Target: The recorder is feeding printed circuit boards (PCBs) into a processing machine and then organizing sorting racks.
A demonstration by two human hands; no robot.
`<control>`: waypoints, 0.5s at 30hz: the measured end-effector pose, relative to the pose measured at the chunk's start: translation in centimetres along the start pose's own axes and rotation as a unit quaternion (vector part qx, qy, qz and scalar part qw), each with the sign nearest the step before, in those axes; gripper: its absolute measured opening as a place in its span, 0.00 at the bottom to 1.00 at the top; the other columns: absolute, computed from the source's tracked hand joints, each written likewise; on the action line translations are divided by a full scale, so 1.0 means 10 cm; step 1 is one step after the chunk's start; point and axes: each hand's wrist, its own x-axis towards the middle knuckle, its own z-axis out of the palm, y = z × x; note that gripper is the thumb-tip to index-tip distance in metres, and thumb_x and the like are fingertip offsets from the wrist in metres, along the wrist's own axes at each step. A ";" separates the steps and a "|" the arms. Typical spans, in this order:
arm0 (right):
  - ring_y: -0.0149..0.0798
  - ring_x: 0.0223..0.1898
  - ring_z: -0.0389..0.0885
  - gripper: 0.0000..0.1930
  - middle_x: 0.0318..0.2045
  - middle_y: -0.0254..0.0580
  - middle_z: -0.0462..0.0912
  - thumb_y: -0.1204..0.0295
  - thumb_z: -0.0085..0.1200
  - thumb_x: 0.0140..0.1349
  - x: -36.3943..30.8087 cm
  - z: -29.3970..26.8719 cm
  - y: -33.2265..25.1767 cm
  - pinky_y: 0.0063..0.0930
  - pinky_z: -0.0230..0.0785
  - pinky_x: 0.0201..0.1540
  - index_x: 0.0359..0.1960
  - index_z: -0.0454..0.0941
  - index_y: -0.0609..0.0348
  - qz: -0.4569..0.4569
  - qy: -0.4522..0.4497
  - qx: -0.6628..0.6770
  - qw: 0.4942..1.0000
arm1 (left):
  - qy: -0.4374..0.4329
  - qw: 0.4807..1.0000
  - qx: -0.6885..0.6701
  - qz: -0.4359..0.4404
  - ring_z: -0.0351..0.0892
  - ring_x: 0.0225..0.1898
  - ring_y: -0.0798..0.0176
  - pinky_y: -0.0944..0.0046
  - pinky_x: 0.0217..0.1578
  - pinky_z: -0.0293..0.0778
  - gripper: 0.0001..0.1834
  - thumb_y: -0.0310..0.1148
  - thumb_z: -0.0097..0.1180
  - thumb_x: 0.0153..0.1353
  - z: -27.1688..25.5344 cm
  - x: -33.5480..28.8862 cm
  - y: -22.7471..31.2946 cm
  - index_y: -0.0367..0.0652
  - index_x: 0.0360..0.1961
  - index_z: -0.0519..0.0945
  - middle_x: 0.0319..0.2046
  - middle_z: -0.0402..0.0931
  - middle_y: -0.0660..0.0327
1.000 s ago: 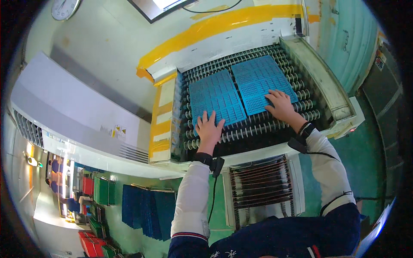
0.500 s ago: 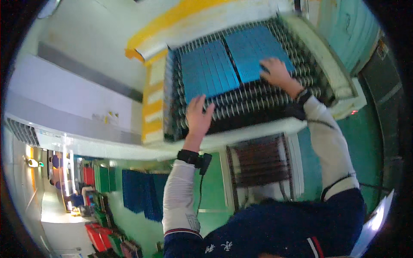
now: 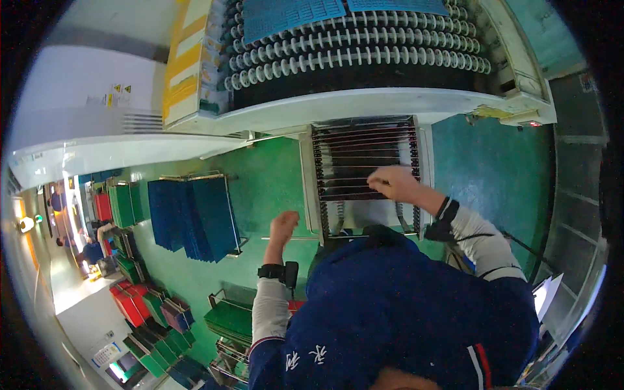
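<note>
My left hand (image 3: 284, 227) hangs above the green floor, left of a low rack. Its fingers are curled in, and I see nothing in them. Over that rack, a frame strung with thin rods (image 3: 364, 153), is my right hand (image 3: 395, 184); its fingers are loosely bent, slightly apart, holding nothing. Two flat blue panels (image 3: 292, 14) with fine cut patterns, resembling circuit boards, lie side by side on the white-wheeled rollers (image 3: 364, 63) of a conveyor. Their far parts are cut off by the picture's top edge. Neither hand touches them.
The conveyor's pale front edge (image 3: 377, 104) crosses ahead of me, with a yellow-striped side (image 3: 185, 62) at left. A rack of dark blue panels (image 3: 195, 218) stands left on the floor. Green and red panels (image 3: 133, 302) stand in racks farther left. Dark cabinets line the right.
Both hands have left the blue panels and drawn back toward my body, off the conveyor. My view has tipped downward, so the conveyor sits higher in the picture.
</note>
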 end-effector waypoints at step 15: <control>0.51 0.47 0.73 0.17 0.45 0.46 0.76 0.69 0.54 0.54 -0.41 0.70 0.32 0.42 0.68 0.50 0.46 0.75 0.58 -0.075 -0.079 -0.248 0.963 | -0.035 0.965 -0.220 -0.139 0.79 0.32 0.67 0.67 0.30 0.74 0.16 0.39 0.54 0.62 0.50 -0.32 -0.62 0.40 0.46 0.78 0.36 0.80 0.62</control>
